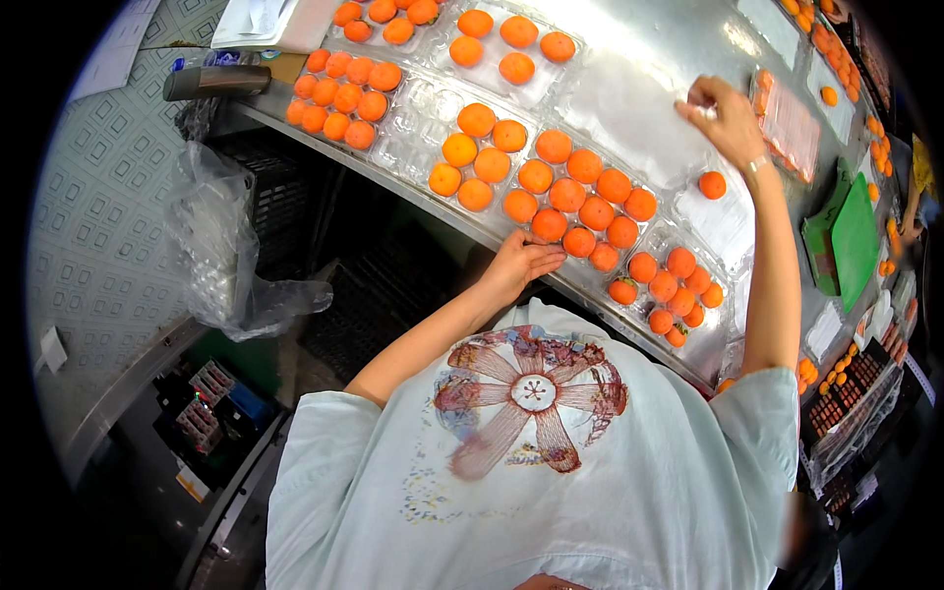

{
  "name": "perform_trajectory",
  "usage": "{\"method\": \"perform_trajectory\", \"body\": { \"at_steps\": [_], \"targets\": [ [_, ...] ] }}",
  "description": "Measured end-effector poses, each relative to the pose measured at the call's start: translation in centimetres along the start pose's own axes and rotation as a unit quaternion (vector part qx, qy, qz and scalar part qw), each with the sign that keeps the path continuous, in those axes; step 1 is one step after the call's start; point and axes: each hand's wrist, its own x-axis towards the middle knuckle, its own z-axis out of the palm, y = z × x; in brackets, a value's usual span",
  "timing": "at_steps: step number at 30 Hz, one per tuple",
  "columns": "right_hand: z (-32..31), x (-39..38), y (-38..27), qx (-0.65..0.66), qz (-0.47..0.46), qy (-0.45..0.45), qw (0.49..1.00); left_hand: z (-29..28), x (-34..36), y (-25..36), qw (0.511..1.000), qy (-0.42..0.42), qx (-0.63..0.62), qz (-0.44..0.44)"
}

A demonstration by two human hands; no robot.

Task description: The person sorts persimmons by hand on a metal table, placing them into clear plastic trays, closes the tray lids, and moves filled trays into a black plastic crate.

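Note:
At the front edge of the metal table, my left hand point(526, 261) lies with fingers stretched out against the near side of a clear plastic tray of round orange fruit point(567, 195). My right hand point(726, 120) is farther off to the right, its fingers bent toward the thumb over clear plastic. A whitish bit shows between those fingertips, too small to name. Just below that hand sits a single orange fruit point(712, 185) in a mostly unfilled clear tray point(700, 208). Another tray of fruit point(680, 285), some with green tops, stands nearer me.
More clear trays with fruit point(344, 96) run along the table to the left. Right of my right hand lies a stack of reddish packs point(787, 126), then a green bin point(854, 236). A plastic bag point(211, 241) hangs below the table's left end.

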Motion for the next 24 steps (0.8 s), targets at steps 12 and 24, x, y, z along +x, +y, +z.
{"method": "perform_trajectory", "body": {
  "at_steps": [12,24],
  "targets": [
    [12.5,-3.2,-1.0,0.183,0.02,-0.196,0.963,-0.3,-0.7,-0.1,0.999,-0.034,0.005,-0.015],
    [8.2,-5.3,-1.2,0.376,0.07,-0.081,0.92,4.7,-2.4,6.9,0.982,0.023,0.138,0.124]
  ]
}}
